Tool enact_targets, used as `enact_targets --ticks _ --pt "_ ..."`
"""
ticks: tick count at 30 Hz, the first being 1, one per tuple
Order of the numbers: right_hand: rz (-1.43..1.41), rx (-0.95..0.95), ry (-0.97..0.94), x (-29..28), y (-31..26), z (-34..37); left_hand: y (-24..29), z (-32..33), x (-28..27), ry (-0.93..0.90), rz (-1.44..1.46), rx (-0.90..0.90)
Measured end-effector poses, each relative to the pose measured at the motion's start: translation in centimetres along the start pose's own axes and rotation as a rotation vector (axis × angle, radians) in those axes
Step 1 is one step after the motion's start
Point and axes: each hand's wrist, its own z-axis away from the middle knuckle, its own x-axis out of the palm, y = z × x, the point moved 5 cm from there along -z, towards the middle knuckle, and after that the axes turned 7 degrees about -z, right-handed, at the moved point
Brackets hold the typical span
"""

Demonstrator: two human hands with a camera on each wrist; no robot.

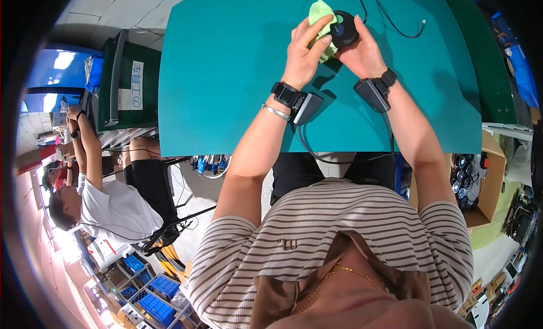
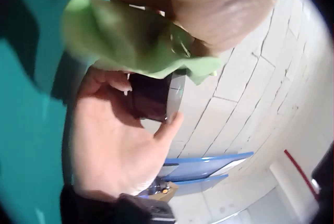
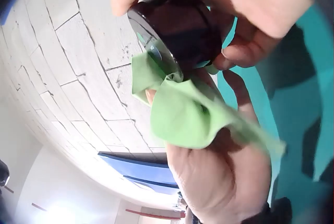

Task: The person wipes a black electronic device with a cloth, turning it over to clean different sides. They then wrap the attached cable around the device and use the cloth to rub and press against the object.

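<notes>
My left hand pinches a light green cloth against the face of a black, puck-shaped device. Thumb and fingers of my right hand grip the device around its side. In the left wrist view, the cloth bunches under the left fingers, and the device sits in the right palm. Seen from the right wrist, the device has a glossy side and a shiny flat face, partly covered by folds of cloth. Both hands are raised over the far part of the teal table.
A thin black cable with a small light connector lies on the table's far right. To my right stands a cardboard box of round black pieces. A dark green cabinet and a seated person are at left.
</notes>
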Motion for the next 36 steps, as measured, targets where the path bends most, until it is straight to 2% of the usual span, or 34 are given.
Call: enact_targets --ticks 1,3,7,9,12,18,20,22,24,26,28,30,32,33,34,36 --pt "0.006 0.011 0.038 0.0 0.1 0.1 -0.1 0.0 0.2 -0.001 -0.001 0.001" --pt "0.009 0.022 0.078 -0.5 0.2 0.1 -0.9 0.2 0.2 0.066 0.299 -0.151" --pt "0.025 0.103 0.039 -1.3 0.2 0.2 -0.6 0.1 -0.5 0.125 0.260 -0.140" --pt "0.021 0.138 0.039 -1.0 0.3 0.5 -2.1 0.3 -0.5 0.150 0.526 -0.299" --pt "0.079 0.147 0.056 -0.3 0.2 0.8 -1.9 0.4 -0.7 0.150 0.646 -0.369" --pt "0.193 0.199 -0.074 0.5 0.0 1.3 -4.0 0.7 -0.9 0.156 0.783 -0.508" --pt "0.256 0.224 -0.125 0.5 -0.1 1.2 -4.2 0.7 -0.4 0.093 0.708 -0.571" --pt "0.360 0.353 -0.320 0.8 0.3 1.7 -2.7 0.3 -1.0 0.076 0.643 -0.513" --pt "0.450 0.485 -0.355 0.9 0.5 2.6 -1.0 1.1 0.2 -0.318 0.938 -0.638" --pt "0.507 0.580 -0.328 1.4 0.2 3.3 -1.9 0.8 0.8 -0.242 0.961 -0.651" --pt "0.482 0.590 -0.309 1.2 0.2 3.3 -2.1 0.6 0.6 -0.251 0.965 -0.553" --pt "0.459 0.603 -0.294 0.7 0.4 3.3 -2.7 0.5 0.0 -0.160 1.038 -0.566" --pt "0.341 0.491 -0.203 -0.1 -0.1 2.8 -3.6 0.2 -1.6 0.079 1.055 -0.566" --pt "0.289 0.443 -0.162 0.2 -0.5 2.7 -3.3 0.2 -2.4 0.122 1.080 -0.572" --pt "0.241 0.387 -0.262 0.0 -0.7 2.1 -3.7 0.2 -2.7 0.140 1.077 -0.566" --pt "0.162 0.231 -0.140 -0.3 -1.4 1.4 -4.6 -0.1 -3.4 0.260 1.110 -0.484"
